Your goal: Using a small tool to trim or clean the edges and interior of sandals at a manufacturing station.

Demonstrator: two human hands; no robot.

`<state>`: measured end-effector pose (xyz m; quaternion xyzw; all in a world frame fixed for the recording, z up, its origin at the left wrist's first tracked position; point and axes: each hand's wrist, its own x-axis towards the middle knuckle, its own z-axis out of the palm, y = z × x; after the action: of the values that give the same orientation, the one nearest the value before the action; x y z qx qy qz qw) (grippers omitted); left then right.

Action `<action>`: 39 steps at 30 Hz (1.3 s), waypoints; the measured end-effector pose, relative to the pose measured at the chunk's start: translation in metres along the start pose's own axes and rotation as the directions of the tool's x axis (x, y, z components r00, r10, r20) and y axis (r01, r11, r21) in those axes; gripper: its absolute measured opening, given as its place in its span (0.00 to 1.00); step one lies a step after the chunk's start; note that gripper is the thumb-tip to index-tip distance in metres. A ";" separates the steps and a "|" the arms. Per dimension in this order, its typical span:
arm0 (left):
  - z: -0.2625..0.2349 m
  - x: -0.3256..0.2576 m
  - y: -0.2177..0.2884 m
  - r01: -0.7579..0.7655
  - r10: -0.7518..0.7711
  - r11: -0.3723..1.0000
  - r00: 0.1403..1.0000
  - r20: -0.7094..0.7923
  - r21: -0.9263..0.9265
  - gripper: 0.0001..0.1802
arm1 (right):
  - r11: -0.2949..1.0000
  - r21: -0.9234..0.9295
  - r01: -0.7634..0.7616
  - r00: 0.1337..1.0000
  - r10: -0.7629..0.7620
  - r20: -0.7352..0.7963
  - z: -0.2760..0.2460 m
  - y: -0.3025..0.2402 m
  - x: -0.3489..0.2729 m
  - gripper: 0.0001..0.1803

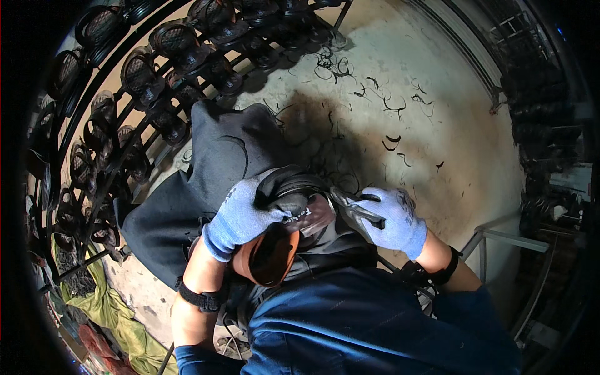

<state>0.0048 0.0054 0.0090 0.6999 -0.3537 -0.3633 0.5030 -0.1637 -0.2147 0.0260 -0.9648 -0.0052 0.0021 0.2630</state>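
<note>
A dark sandal (314,215) with a reddish-brown insole is held above my lap. Its orange-brown, rounded end (269,255) points down toward me. My left hand (242,212), in a light blue glove with a grey coated palm, is closed round the sandal's left side, thumb across the dark strap. My right hand (394,220), gloved the same way, is at the sandal's right edge. Its fingers are pinched together there; whether they grip the edge or a small tool is hidden. Dark grey cloth (234,147) covers my legs beneath the sandal.
Rack bars with rows of black sandals (142,75) curve along the left and far left. Thin black curled trimmings (392,142) lie scattered over the pale floor (450,181). A metal frame (512,240) stands at right. Yellow-green cloth (115,312) lies at lower left.
</note>
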 end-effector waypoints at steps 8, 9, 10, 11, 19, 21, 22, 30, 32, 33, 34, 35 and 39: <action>0.013 -0.002 -0.013 -0.038 0.059 0.983 0.992 -0.113 0.179 0.28 | 0.982 -0.145 0.120 0.944 -0.068 0.322 -0.034 -0.005 0.037 0.17; 0.012 -0.003 -0.009 -0.031 0.051 0.986 0.992 -0.117 0.162 0.28 | 0.982 -0.145 0.120 0.943 -0.067 0.327 -0.036 -0.007 0.037 0.17; 0.012 -0.003 -0.007 -0.025 0.043 0.989 0.992 -0.121 0.145 0.27 | 0.982 -0.147 0.116 0.949 -0.065 0.309 -0.037 -0.009 0.036 0.17; 0.013 -0.003 -0.008 -0.023 0.042 0.989 0.991 -0.127 0.143 0.27 | 0.982 -0.149 0.117 0.955 -0.070 0.289 -0.038 -0.010 0.035 0.17; 0.019 -0.001 -0.010 -0.018 0.041 0.981 0.993 -0.113 0.195 0.31 | 0.869 -0.233 0.437 0.804 -0.262 0.533 -0.057 -0.022 0.084 0.12; 0.021 -0.005 -0.010 0.017 0.013 0.968 0.993 -0.119 0.251 0.32 | 0.835 -0.215 0.506 0.738 -0.290 0.610 -0.059 -0.024 0.104 0.12; 0.021 -0.007 -0.013 0.029 0.003 0.969 0.992 -0.127 0.247 0.32 | 0.800 -0.193 0.568 0.666 -0.310 0.678 -0.057 -0.027 0.112 0.12; -0.006 -0.037 -0.005 0.057 -0.064 0.945 0.998 0.013 0.322 0.44 | 0.800 -0.089 0.593 0.571 -0.339 0.748 -0.040 -0.060 0.123 0.10; -0.030 -0.066 -0.001 0.136 -0.130 0.943 0.991 -0.041 0.304 0.43 | 0.811 -0.121 0.573 0.553 -0.273 0.787 -0.049 -0.062 0.118 0.11; -0.037 -0.079 -0.014 0.112 -0.101 0.959 0.993 -0.055 0.260 0.40 | 0.795 -0.121 0.595 0.567 -0.308 0.764 -0.047 -0.061 0.116 0.13; -0.042 -0.090 -0.024 0.109 -0.097 0.969 0.993 -0.063 0.221 0.40 | 0.790 -0.114 0.602 0.555 -0.312 0.771 -0.039 -0.062 0.117 0.13; -0.046 -0.100 -0.031 0.103 -0.089 0.976 0.993 -0.077 0.190 0.41 | 0.806 -0.095 0.585 0.561 -0.317 0.765 -0.030 -0.066 0.119 0.13; -0.044 -0.141 -0.051 0.123 -0.077 0.970 0.973 -0.218 0.208 0.43 | 0.813 -0.057 0.580 0.548 -0.338 0.765 -0.001 -0.088 0.128 0.13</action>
<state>-0.0190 0.1586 -0.0084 0.8025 -0.3013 -0.2716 0.4375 -0.0363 -0.1378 0.0712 -0.8740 -0.3643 0.3121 0.0783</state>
